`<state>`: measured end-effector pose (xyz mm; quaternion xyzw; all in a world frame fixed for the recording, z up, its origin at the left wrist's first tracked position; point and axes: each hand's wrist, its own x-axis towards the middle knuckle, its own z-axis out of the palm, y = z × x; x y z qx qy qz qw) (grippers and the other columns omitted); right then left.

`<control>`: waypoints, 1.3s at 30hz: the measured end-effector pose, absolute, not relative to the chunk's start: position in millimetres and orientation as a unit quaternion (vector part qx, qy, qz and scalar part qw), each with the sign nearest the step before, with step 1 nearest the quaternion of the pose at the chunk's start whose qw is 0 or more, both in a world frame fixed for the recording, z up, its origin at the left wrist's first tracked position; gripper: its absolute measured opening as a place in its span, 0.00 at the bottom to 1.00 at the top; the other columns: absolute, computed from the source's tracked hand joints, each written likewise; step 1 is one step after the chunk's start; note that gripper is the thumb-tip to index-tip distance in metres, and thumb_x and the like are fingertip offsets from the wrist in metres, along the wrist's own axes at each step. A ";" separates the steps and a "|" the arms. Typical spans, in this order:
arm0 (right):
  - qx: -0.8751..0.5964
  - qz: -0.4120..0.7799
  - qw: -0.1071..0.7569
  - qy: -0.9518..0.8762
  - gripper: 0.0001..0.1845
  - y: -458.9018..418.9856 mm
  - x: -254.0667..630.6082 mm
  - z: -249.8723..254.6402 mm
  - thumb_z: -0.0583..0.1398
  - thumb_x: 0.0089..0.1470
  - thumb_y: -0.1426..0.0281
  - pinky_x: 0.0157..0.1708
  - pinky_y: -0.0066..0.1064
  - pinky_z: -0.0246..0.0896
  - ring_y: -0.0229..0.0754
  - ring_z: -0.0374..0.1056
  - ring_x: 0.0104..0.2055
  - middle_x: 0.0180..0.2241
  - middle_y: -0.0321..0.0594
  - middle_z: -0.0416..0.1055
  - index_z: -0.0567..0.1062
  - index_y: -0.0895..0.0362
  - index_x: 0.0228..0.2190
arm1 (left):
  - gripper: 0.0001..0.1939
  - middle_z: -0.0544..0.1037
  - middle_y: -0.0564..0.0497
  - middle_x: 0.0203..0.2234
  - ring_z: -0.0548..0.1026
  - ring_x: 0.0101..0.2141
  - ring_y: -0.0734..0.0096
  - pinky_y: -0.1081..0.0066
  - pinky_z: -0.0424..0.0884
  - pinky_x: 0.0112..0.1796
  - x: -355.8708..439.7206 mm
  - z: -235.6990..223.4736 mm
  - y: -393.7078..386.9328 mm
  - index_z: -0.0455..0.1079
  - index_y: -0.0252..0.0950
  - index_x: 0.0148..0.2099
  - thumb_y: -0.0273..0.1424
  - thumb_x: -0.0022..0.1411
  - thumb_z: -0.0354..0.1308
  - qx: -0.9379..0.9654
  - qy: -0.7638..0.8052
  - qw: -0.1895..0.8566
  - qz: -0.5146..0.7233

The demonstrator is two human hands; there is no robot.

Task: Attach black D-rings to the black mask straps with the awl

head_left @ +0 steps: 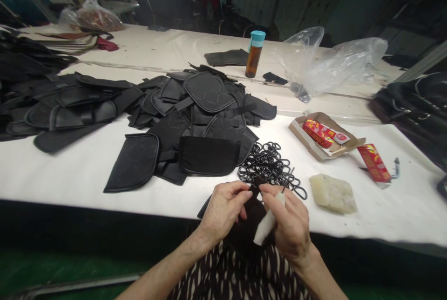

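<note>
At the table's front edge, my left hand [225,209] pinches a short black strap [255,189] between thumb and fingers. My right hand [291,225] closes round an awl [267,223] with a white-wrapped handle, its thin metal shaft pointing up and away. The thumb and forefinger of that same hand also touch the strap's right side. Below the strap hangs a dark black piece [246,230], partly hidden by both hands and lying over my lap. Just beyond my fingers lies a heap of black metal rings [265,163].
Black stitched pieces [209,90] pile up left of centre, with more at far left. A yellowish block [333,193] lies to the right, near a cardboard tray [296,128] with red packets. Behind stand a bottle [253,56] and clear plastic bags [335,65].
</note>
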<state>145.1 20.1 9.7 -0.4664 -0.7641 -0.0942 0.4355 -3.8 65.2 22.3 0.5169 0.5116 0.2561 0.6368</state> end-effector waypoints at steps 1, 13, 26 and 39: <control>-0.480 -0.071 0.456 -0.746 0.13 18.9 144.8 6.7 0.54 0.54 0.83 0.33 0.37 0.67 0.46 0.70 0.38 0.36 0.50 0.73 0.69 0.58 0.39 | 0.11 0.68 0.57 0.11 0.63 0.14 0.77 0.78 0.59 0.17 -3.8 22.6 65.7 0.71 0.32 0.38 0.34 0.55 0.54 0.507 0.513 0.642 0.260; -0.630 0.354 0.549 -0.420 0.11 22.3 126.2 22.6 0.63 0.50 0.66 0.34 0.30 0.64 0.39 0.68 0.35 0.36 0.37 0.70 0.66 0.53 0.34 | 0.09 0.71 0.54 0.14 0.69 0.19 0.73 0.73 0.67 0.25 -3.0 24.7 63.1 0.70 0.31 0.34 0.32 0.55 0.55 0.488 0.504 0.645 0.303; -0.603 0.437 0.487 -0.457 0.13 26.5 134.4 32.0 0.64 0.44 0.70 0.24 0.24 0.56 0.34 0.58 0.24 0.26 0.29 0.64 0.64 0.53 0.31 | 0.07 0.72 0.54 0.21 0.71 0.22 0.75 0.74 0.67 0.28 -8.3 27.6 54.1 0.68 0.33 0.37 0.30 0.56 0.55 0.481 0.496 0.648 0.321; -0.611 0.374 0.511 -0.475 0.11 21.2 133.5 37.7 0.63 0.49 0.66 0.25 0.25 0.56 0.34 0.59 0.26 0.27 0.30 0.63 0.65 0.54 0.30 | 0.09 0.71 0.54 0.30 0.69 0.25 0.78 0.77 0.67 0.28 -17.1 37.2 36.9 0.66 0.38 0.41 0.31 0.56 0.57 0.520 0.530 0.547 0.387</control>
